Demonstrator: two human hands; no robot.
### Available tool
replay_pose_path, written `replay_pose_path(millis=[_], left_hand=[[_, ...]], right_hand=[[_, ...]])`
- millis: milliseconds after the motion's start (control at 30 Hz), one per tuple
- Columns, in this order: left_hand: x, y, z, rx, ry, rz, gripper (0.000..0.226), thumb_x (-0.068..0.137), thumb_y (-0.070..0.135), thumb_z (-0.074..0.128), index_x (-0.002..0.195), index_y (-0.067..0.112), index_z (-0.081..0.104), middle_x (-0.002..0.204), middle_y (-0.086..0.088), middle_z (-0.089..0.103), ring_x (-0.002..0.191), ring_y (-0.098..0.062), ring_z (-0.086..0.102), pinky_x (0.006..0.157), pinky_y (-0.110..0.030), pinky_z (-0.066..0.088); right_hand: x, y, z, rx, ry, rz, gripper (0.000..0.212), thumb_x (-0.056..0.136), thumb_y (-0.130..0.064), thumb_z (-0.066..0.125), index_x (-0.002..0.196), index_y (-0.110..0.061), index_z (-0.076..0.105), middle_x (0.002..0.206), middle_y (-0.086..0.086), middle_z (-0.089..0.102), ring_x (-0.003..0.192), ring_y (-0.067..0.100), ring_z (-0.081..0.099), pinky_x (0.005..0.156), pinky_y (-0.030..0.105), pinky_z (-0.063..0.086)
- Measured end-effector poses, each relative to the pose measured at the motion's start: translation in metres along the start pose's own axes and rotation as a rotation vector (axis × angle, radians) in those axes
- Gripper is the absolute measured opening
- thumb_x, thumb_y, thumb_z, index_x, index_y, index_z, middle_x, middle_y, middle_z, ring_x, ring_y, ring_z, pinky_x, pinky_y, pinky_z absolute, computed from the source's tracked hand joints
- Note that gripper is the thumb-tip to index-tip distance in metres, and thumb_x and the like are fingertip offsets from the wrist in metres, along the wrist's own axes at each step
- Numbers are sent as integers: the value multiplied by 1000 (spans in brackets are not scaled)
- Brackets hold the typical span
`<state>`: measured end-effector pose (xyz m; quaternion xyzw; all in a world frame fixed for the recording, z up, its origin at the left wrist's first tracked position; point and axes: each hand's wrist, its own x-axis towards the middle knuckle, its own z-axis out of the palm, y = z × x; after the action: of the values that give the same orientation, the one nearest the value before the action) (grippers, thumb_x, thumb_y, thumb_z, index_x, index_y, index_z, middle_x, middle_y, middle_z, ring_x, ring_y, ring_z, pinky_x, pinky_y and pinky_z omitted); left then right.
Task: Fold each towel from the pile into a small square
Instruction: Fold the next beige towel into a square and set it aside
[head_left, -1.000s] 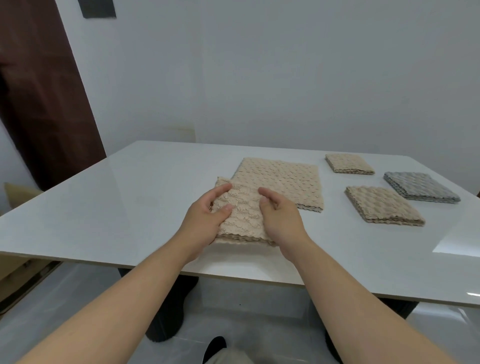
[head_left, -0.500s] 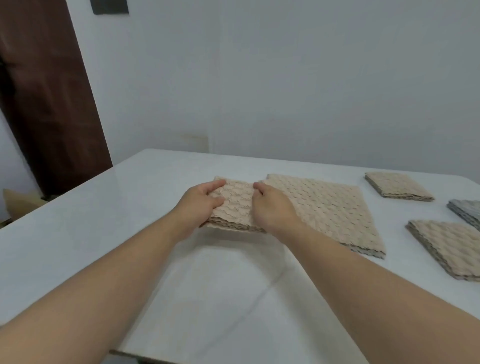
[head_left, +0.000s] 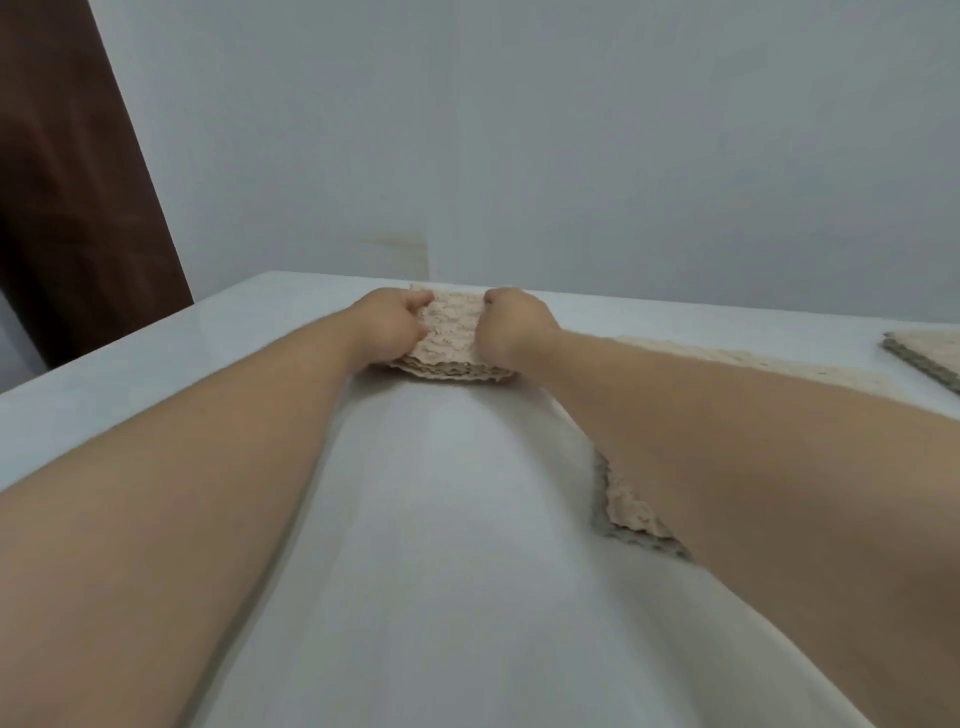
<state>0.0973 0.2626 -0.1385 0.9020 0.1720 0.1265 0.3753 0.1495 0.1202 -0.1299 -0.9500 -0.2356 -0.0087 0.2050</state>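
Head view: left hand (head_left: 395, 323) and right hand (head_left: 515, 325) are gripping the folded towel (head_left: 451, 336), fingers curled, far across the table (head_left: 441, 545). Right forearm (head_left: 727, 441) is hiding most of the towel pile (head_left: 626, 509); a folded square (head_left: 930, 353) is lying far right.

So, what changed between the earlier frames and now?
The left hand and right hand carried the folded towel away from the person, past the pile toward the far edge of the table, gripping its two sides throughout. The pile stays flat, now under the right forearm. A finished square still lies at the right.
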Motion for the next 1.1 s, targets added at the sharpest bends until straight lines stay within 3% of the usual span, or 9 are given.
replay_pose_path(millis=[167, 267, 400, 467, 567, 767, 833, 1000, 1100], left_hand=[[31, -19, -18, 51, 11, -36, 51, 99, 4, 59, 146, 23, 54, 149, -2, 52, 127, -19, 54, 99, -21, 39], [39, -33, -17, 141, -18, -32, 48, 100, 6, 57, 144, 25, 56, 151, 0, 50, 137, -19, 47, 112, -21, 30], [45, -31, -15, 382, -47, -28, 48, 99, 10, 49, 145, 20, 55, 154, -3, 48, 141, -24, 44, 119, -32, 29], [52, -21, -29, 439, 67, -66, 50, 95, 16, 50, 144, 20, 54, 151, -8, 50, 137, -32, 47, 115, -41, 38], [57, -15, -39, 434, 196, -3, 57, 94, 22, 44, 151, 31, 44, 160, 0, 39, 147, -28, 35, 120, -44, 30], [49, -35, 2, 456, -11, 75, 48, 109, 22, 33, 156, 13, 34, 164, -8, 30, 150, -24, 29, 122, -30, 21], [50, -43, 5, 462, -53, 48, 52, 111, 28, 27, 160, 13, 24, 168, -5, 20, 154, -21, 20, 121, -28, 14], [50, -45, 9, 563, -75, 30, 57, 109, 35, 17, 160, 10, 15, 169, -5, 12, 154, -24, 19, 124, -46, 16], [47, -46, 9, 616, -99, 2, 59, 106, 34, 13, 161, 12, 10, 170, -4, 4, 155, -24, 13, 123, -52, 16]], right_hand=[[17, -21, 8, -120, 22, -46, 10, 96, -12, 52, 104, -13, 60, 111, 10, 66, 115, 29, 64, 78, 29, 45], [25, -25, 25, -175, -1, -33, 5, 95, -15, 52, 91, -13, 55, 121, 9, 65, 108, 28, 63, 74, 30, 43], [31, -29, 34, -166, -30, 38, 34, 92, -25, 54, 125, -16, 58, 135, 10, 50, 120, 28, 55, 84, 35, 46], [32, -33, 22, -191, -14, 83, 37, 90, -25, 62, 126, -19, 55, 136, 10, 42, 125, 29, 50, 91, 38, 47], [38, -35, 7, -205, 96, 49, 42, 91, -16, 52, 134, -17, 52, 139, 8, 39, 131, 33, 41, 99, 43, 40], [43, -27, 32, -327, -156, -193, 31, 102, -18, 38, 124, -8, 58, 135, 19, 56, 125, 36, 52, 95, 41, 44], [42, -23, 34, -369, -154, -221, 38, 106, -16, 29, 134, -2, 50, 142, 25, 49, 132, 37, 46, 106, 42, 37], [42, -7, 39, -360, -192, -177, 55, 97, -28, 16, 139, 0, 39, 148, 26, 36, 139, 39, 33, 115, 53, 28], [42, -1, 40, -348, -198, -160, 46, 102, -22, 21, 143, -7, 37, 155, 18, 30, 145, 35, 27, 117, 58, 24]])
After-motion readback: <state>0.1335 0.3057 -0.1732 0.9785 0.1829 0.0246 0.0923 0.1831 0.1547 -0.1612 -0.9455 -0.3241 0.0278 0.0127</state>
